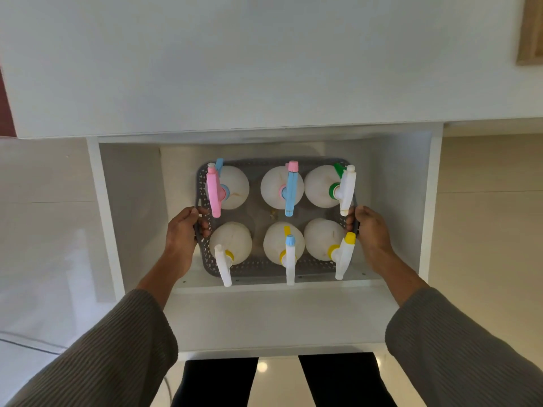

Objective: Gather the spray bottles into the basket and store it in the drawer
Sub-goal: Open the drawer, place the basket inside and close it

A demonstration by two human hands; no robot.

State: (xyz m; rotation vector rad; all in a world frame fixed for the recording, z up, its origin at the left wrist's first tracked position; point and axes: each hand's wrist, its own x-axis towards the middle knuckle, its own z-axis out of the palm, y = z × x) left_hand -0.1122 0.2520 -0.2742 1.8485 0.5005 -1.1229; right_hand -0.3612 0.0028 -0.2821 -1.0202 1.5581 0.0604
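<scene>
My left hand (183,227) and right hand (368,227) are closed on the side rims of the grey perforated plastic basket (258,264), holding six white spray bottles (232,186), inside the open white drawer (129,201). Storing step; next, release and shut drawer.

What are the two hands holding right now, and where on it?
Both hold the grey basket of spray bottles: left hand on its left side rim, right hand on its right side rim, inside the open drawer.
</scene>
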